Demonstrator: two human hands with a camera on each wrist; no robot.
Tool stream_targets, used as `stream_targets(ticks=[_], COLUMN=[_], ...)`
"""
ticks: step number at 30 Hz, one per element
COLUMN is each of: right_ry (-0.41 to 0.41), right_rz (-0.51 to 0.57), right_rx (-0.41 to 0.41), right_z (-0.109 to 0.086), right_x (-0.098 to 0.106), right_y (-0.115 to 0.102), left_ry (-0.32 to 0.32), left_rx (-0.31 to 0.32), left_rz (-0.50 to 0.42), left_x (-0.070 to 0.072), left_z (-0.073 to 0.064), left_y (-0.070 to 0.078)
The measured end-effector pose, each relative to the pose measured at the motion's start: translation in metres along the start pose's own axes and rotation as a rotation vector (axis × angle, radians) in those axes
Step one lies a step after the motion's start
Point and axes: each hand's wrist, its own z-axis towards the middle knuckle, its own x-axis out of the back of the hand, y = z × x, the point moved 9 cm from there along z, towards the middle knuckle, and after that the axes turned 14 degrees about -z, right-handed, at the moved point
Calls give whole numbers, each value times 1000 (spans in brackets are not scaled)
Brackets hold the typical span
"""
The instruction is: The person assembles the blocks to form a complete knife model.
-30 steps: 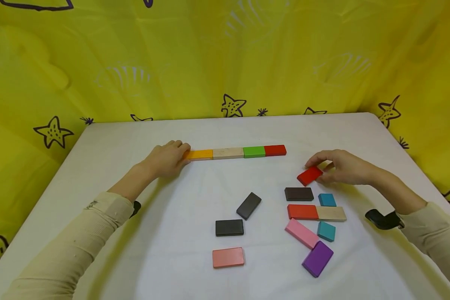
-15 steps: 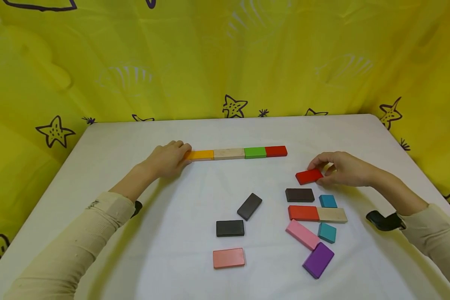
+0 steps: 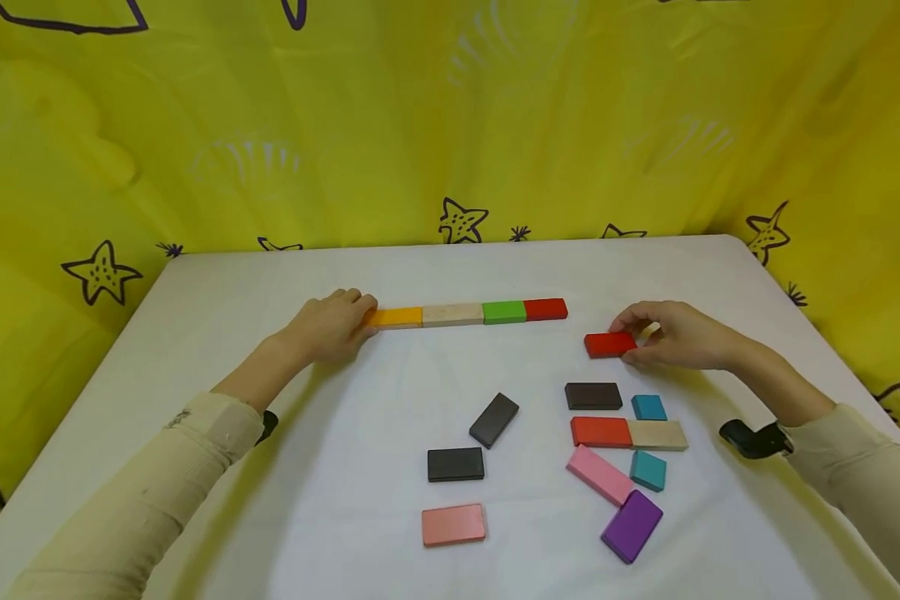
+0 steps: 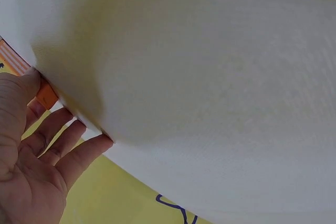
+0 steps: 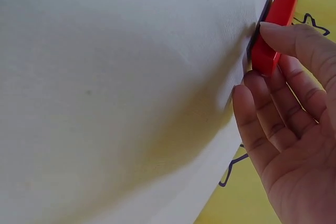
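At the far side of the table, a row of blocks runs end to end: an orange block (image 3: 396, 317), a plain wood block (image 3: 452, 315), a green block (image 3: 504, 312) and a red block (image 3: 546, 309). My left hand (image 3: 332, 327) pinches the orange block's left end; in the left wrist view the thumb lies on the orange block's (image 4: 47, 96) near side. My right hand (image 3: 682, 335) holds a second red block (image 3: 607, 345) between thumb and fingers, slightly nearer than the row's right end. The right wrist view shows this held red block (image 5: 273, 30) gripped at one end.
Nearer on the white table (image 3: 330, 517) lie a dark brown block (image 3: 594, 396), two black blocks (image 3: 456, 464), a salmon block (image 3: 453, 526), a red-orange block (image 3: 600, 432) against a wood block (image 3: 658, 434), teal blocks (image 3: 648, 471), a pink block (image 3: 598, 474) and a purple block (image 3: 632, 527).
My right hand has turned the red block from a slant to nearly parallel with the row and shifted it slightly left. My left hand stays at the orange block.
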Motion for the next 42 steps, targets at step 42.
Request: stream_targets(ticks=[42], right_ry=[-48], right_rz=[-43], right_rx=[-87], right_z=[64], right_x=[8], right_y=[9], left_ry=[20], left_rx=[-8], left_rz=[-6], left_x=[1], left_z=[-3], left_y=[-1])
